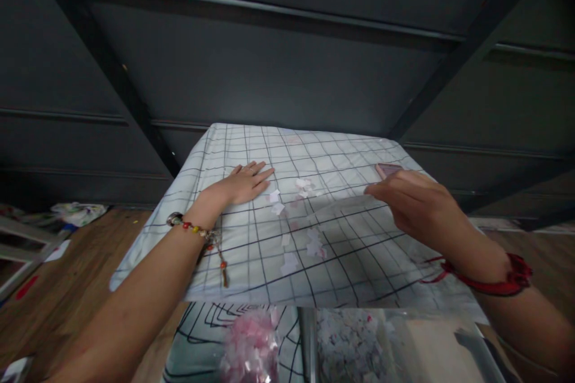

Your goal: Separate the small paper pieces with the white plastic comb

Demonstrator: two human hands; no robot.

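My left hand (247,182) lies flat on the white checked tablecloth (233,239) with its fingers spread, holding nothing. My right hand (413,200) is raised above the cloth on the right, thumb and fingers pinched on one end of a thin, see-through plastic piece (341,203). Whether this is a sheet or a bag I cannot tell. Small white paper scraps (305,185) are scattered between my hands, and more paper scraps (290,263) lie nearer the front edge. A flat pinkish object (387,170) shows just behind my right fingers, partly hidden by them.
Below the front edge, a clear bag of pink pieces (251,344) sits beside a clear container (309,341) with many paper bits inside. A dark panelled wall (278,66) rises behind the table. A light-coloured rack (27,245) stands on the wooden floor at left.
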